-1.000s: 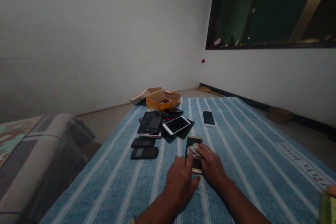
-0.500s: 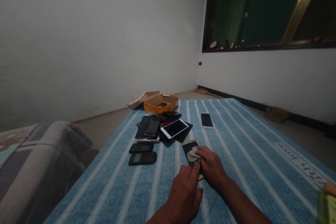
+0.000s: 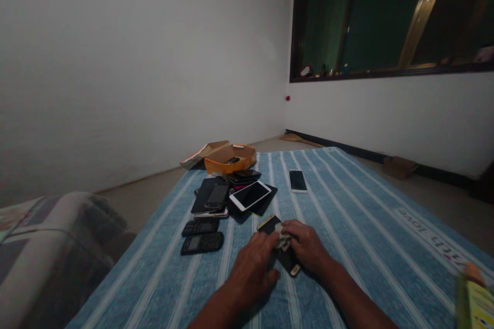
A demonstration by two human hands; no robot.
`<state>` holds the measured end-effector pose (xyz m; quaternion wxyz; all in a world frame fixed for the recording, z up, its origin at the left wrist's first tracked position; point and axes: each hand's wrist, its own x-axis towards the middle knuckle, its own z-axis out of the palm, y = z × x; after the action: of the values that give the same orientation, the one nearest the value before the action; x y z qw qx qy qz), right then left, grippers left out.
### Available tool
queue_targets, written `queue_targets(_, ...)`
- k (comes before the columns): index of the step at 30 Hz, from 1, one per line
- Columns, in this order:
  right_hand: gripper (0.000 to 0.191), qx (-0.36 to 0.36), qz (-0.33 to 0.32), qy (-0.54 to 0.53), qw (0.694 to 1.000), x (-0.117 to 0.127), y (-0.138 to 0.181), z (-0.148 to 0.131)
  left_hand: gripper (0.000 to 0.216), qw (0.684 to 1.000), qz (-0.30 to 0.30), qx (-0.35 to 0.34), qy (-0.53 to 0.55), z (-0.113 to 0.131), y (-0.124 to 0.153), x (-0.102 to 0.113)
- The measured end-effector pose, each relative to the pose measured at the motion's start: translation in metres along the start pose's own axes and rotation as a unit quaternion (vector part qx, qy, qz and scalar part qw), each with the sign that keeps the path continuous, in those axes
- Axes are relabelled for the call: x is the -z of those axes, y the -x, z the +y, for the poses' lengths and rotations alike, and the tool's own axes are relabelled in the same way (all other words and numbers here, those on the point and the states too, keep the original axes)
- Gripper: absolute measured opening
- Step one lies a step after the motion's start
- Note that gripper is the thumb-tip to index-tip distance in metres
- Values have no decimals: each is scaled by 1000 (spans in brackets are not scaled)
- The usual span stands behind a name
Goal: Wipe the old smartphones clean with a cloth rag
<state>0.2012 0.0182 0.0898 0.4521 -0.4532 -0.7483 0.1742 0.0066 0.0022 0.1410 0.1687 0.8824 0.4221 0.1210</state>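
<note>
A gold-and-black smartphone (image 3: 286, 261) lies screen up and slanted on the striped cloth. My right hand (image 3: 306, 247) pinches a crumpled pale wipe (image 3: 283, 239) against its screen. My left hand (image 3: 252, 264) rests at the phone's left edge, fingers stretched toward the wipe and thumb apart. Its fingertips touch the phone or the wipe; which one I cannot tell. To the left are two black keypad phones (image 3: 203, 243). Beyond them, a white smartphone (image 3: 250, 195) lies on a heap with a dark phone (image 3: 218, 195) and several others. Another white smartphone (image 3: 298, 181) lies apart, farther right.
An orange open box (image 3: 230, 159) with a small phone inside stands behind the heap, its lid leaning beside it. The blue striped cloth (image 3: 347, 247) covers the table. A yellow object (image 3: 480, 300) shows at the right edge. A draped blanket (image 3: 65, 236) is at left.
The phone under my hands has turned a little, and more of its lower end shows. My left fingers have shifted from its lower part up along its left edge. The camera view shifted slightly.
</note>
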Motion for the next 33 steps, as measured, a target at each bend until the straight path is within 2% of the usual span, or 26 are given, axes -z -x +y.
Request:
queue_targets(4,40,19,-12,-10,1000,-1,-2,-3,91,999,0,-31,-15,-19,-15,17)
queue_targets(8,39,20,-33,-31,999,-3,-3,-6,111,995,-77,-58,-38,-37,-38,18)
queue_targets(11,37,31,-44,-40,998,-4,-4,-8,114,989,-121,-66,-50,-44,-53,18)
queue_targets(14,35,39,-49,-51,997,-4,-5,-12,107,986,-132,-89,-45,-44,-62,21)
queue_targets(19,36,30,-50,-34,998,-4,-6,-17,78,984,-151,-95,-25,-40,-66,25)
queue_targets(22,36,24,-49,-25,998,-6,-6,-17,73,985,-148,-87,-17,-40,-64,26)
queue_targets(27,36,-1,-57,-1,998,-7,-5,-15,78,991,-120,-60,-7,-45,-55,21)
queue_targets(33,33,-26,-82,51,995,-3,-6,-20,97,997,-76,23,1,-44,-35,21)
